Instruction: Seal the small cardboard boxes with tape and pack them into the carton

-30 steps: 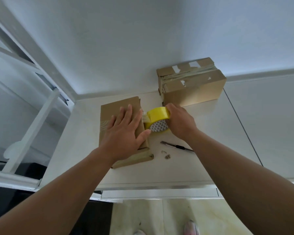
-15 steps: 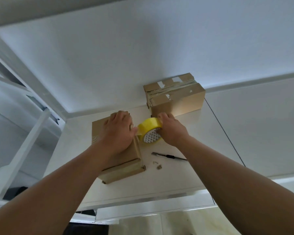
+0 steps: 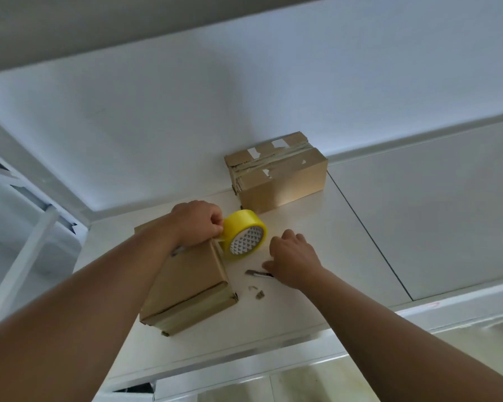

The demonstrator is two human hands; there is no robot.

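Cardboard first: we are counting two boxes on the white table (image 3: pixel 346 256). The near box (image 3: pixel 186 285) is lying flat toward the table's left side, with its near corner close to the front edge. The second box (image 3: pixel 282 181), already taped, is sitting at the back against the wall (image 3: pixel 244 111). One yellow tape roll (image 3: pixel 244 235) is standing on edge, touching the near box's right side. Our left hand (image 3: pixel 198 223) is resting on that box's far end, fingers curled and pinching the roll's rim. Our right hand (image 3: pixel 292 256) is hovering just right of the roll, above one knife (image 3: pixel 257 274). Its fingers are loosely bent and slightly apart, holding nothing, and we cannot tell whether the thumb is touching the knife. Two small scraps (image 3: pixel 257 293) are lying beside the near box's right front corner. Bare tabletop is stretching right of the knife and along the front edge.
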